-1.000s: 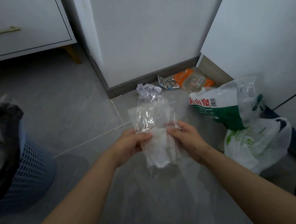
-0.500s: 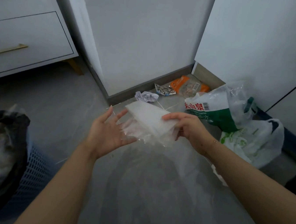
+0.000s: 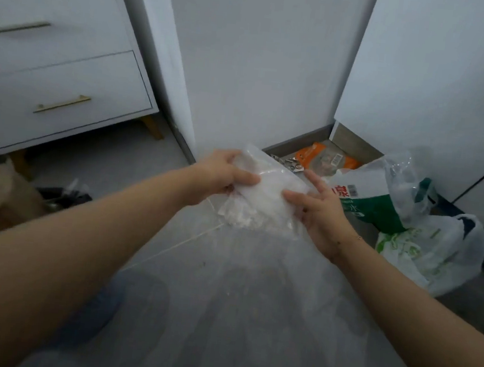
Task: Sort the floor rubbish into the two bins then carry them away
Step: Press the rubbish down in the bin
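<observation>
White drawer unit [image 3: 52, 67] with brass handles at far left, standing on the grey tiled floor [image 3: 111, 163]. Just below it, dark bin liner [image 3: 65, 193] partly visible behind the left forearm; bin itself not discernible.

Centre: left hand [image 3: 224, 172] grips the upper left end of a crumpled clear plastic wrapper [image 3: 261, 191], fingers curled over it, thumb pressed along its front. Wrapper held in the air above the floor, between both hands. Right hand [image 3: 320, 212] on the wrapper's right side: thumb pressed against the plastic, index finger extended straight along its upper edge; remaining fingers behind the plastic, position cannot tell. A sheet of thin clear film hangs down from the wrapper toward the camera.

Right of the hands, on the floor by the wall: orange snack packet [image 3: 324, 159], small foil scrap [image 3: 292, 166], green-and-white printed bag [image 3: 373, 197], white carrier bag [image 3: 434, 248].
</observation>
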`<state>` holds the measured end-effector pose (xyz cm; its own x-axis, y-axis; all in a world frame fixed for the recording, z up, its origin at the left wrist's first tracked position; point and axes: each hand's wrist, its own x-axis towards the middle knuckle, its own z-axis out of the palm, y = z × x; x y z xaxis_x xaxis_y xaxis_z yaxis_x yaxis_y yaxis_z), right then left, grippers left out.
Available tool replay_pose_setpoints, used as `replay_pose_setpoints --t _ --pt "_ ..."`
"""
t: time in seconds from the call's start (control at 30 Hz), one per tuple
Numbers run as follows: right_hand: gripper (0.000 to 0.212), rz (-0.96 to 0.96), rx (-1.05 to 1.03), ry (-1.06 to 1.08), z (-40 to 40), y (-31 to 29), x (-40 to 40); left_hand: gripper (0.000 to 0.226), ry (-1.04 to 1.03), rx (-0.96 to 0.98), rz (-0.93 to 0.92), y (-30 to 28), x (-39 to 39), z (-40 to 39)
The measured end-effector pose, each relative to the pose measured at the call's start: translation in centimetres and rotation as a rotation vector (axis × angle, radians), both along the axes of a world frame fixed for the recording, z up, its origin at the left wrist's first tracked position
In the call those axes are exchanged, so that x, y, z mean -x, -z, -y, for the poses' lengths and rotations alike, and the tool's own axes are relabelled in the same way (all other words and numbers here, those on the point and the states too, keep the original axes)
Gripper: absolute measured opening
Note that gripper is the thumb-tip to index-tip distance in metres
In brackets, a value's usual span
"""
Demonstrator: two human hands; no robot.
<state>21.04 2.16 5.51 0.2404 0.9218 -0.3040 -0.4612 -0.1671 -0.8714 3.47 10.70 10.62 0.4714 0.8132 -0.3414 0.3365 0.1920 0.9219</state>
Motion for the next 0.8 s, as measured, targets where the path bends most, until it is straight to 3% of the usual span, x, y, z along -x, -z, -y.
replay_pose_setpoints --t 0.1,0.2,0.4,0.47,0.57,0.67,0.8 --pt "0.046 -0.092 -0.05 -0.134 -0.6 -1.3 3.4 0.028 0.01 -0.088 -0.096 -3.9 4.1 -0.1" --pt "0.03 0.005 -0.102 -0.202 -1.9 -3.5 7.9 0.038 -0.046 -0.13 -0.178 -5.6 9.8 0.8" --pt "0.029 0.643 -0.368 -0.501 -4.8 -9.5 14.1 0.052 -0.026 -0.403 -0.498 -8.0 19.4 2.8" --pt "0.025 0.805 -0.469 -0.537 -6.1 -12.0 16.3 0.057 0.07 -0.564 -0.731 -9.4 22.0 3.7" --pt "0.019 1.096 -0.634 -0.531 -7.8 -14.6 20.1 0.083 0.165 -0.814 -1.177 -10.3 26.4 4.8" --pt "0.016 1.329 -0.782 -0.504 -8.7 -15.7 24.6 0.105 0.177 -0.731 -1.383 -9.2 31.4 5.5" --pt "0.019 1.571 -0.914 -0.668 -7.9 -14.6 29.5 0.115 0.223 -0.539 -1.352 -6.2 34.9 5.7"
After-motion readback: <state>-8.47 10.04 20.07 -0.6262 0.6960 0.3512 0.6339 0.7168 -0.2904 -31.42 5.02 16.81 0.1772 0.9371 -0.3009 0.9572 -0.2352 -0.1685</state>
